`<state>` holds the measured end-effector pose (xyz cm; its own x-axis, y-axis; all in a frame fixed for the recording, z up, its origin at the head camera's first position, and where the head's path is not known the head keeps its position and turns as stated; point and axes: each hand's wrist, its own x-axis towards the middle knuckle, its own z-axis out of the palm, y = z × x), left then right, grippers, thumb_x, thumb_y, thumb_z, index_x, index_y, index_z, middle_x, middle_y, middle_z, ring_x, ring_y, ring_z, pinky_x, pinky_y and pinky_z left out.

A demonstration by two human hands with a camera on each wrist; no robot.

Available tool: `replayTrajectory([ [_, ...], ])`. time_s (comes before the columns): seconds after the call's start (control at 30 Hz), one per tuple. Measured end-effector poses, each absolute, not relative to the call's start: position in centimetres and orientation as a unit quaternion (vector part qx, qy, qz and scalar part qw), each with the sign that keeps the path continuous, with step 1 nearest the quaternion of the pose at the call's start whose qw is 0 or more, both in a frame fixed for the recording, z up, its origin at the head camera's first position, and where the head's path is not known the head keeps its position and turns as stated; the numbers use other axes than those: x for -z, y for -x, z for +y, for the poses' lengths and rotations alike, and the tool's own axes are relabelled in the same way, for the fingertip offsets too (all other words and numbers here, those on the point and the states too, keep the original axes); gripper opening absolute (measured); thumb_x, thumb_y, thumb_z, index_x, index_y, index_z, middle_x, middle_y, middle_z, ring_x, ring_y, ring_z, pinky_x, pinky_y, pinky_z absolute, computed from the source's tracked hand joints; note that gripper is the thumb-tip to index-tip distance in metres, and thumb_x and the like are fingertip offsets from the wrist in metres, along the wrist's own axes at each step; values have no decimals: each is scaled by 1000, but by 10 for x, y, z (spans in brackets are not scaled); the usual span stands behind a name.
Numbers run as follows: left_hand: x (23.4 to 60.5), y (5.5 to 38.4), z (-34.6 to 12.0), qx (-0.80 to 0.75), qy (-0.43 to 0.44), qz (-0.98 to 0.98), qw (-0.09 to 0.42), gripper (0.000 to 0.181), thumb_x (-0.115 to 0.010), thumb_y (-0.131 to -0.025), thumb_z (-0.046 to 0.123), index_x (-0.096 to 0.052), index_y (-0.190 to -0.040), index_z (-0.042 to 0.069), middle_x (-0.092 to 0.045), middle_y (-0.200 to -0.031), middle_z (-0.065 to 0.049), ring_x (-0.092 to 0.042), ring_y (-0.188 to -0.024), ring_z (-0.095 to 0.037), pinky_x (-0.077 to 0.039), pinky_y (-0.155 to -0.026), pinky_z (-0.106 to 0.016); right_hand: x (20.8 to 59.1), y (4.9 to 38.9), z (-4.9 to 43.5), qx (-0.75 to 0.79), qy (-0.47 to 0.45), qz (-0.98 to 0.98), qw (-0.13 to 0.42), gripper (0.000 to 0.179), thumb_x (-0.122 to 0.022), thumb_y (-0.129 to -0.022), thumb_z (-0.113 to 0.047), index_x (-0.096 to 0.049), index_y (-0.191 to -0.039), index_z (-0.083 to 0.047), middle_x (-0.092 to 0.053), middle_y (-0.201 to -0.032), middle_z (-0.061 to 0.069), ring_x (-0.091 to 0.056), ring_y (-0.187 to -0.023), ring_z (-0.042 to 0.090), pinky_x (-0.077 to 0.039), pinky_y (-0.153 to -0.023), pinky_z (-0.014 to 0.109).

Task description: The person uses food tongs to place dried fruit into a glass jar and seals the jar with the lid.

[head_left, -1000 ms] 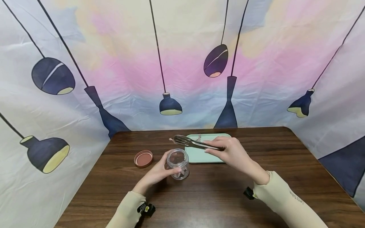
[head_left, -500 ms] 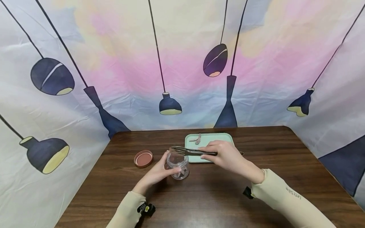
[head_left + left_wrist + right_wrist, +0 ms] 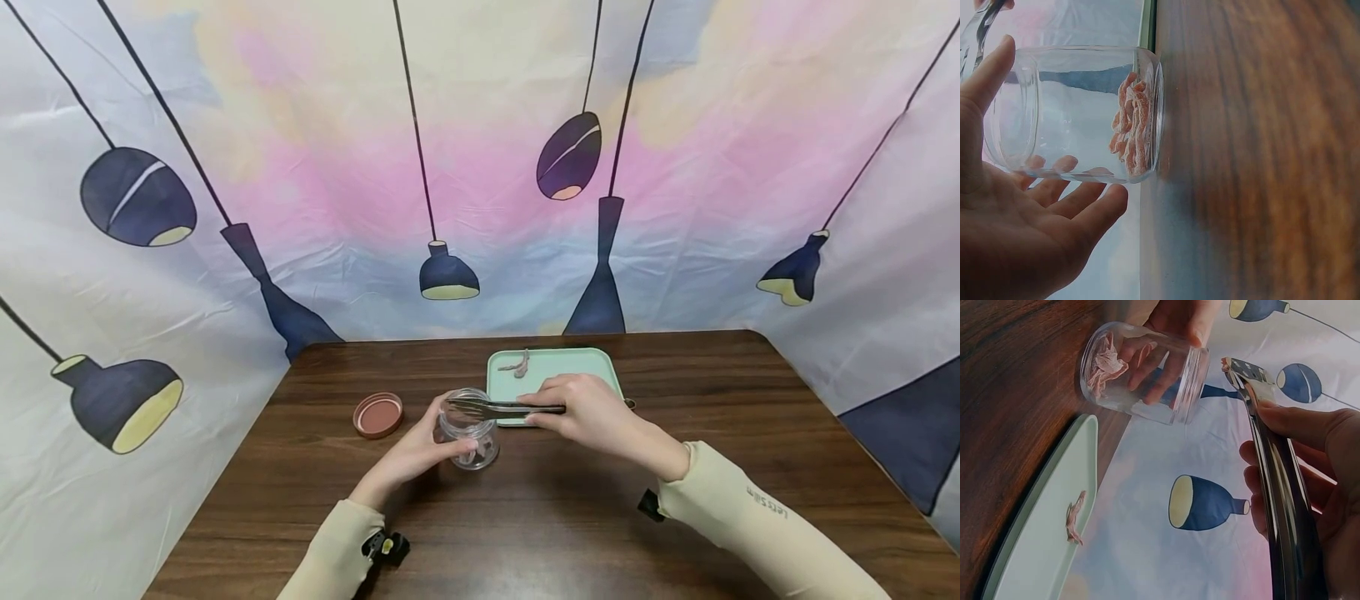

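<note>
The jar mouth lies to the left of the right hand (image 3: 592, 412), just below the tips of the metal tongs (image 3: 501, 408), and it is on this relation that the next move would seem to turn. The tongs are held nearly level, with their long axis pointing leftward across the upright axis of the glass jar (image 3: 489, 447). Their handles are gripped between the thumb and curled fingers of the right hand. The jar is clasped about its side by the left hand (image 3: 420, 443), which is nearer to it, and is stood on the bench (image 3: 525, 533). In the right wrist view a small reddish piece (image 3: 1227, 365) is shown at the tong tips, outside the jar mouth; in the head view it cannot be made out. In the left wrist view the wrinkled dried strips (image 3: 1130, 125) are seen plainly at the jar's bottom. A single strip (image 3: 521, 366) is left on the pale green tray (image 3: 573, 363) beyond the tongs, and the reddish-brown lid (image 3: 378, 415) is laid left of the jar.
</note>
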<state>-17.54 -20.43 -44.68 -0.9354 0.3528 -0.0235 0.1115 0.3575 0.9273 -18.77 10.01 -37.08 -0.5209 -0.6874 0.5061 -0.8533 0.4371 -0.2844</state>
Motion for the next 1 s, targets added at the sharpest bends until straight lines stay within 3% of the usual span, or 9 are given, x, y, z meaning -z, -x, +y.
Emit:
replayTrajectory([
  [0.13,448,175,-205,-546,-141,818,110,86,-78,-90,30,-25,-157,20,-50,-141,-14,-52,-127,-28,-41,-102,-49,370,187,100,-251,-464,-835,156,26,-78,-90,-23,-78,-116,-18,-73,-92,-9,-61,-74,3,-46,-63,25],
  [0.37,450,177,-206,-557,-147,811,105,86,-79,-90,27,-25,-157,20,-49,-143,-14,-50,-131,-28,-38,-106,-50,369,187,102,-245,-464,-838,153,26,-78,-90,-22,-78,-115,-17,-73,-93,-8,-64,-74,7,-47,-63,25],
  [0.83,449,177,-205,-558,-146,810,103,88,-79,-90,27,-24,-157,19,-49,-144,-15,-49,-132,-29,-38,-107,-50,368,186,104,-248,-454,-840,163,27,-79,-89,-24,-78,-115,-19,-72,-90,-10,-60,-71,2,-46,-62,24],
  [1.0,449,176,-206,-548,-126,820,107,94,-80,-88,34,-21,-159,19,-45,-148,-16,-46,-136,-31,-37,-109,-54,369,187,105,-250,-449,-842,165,28,-79,-89,-25,-78,-116,-19,-71,-91,-11,-57,-70,0,-45,-61,24],
])
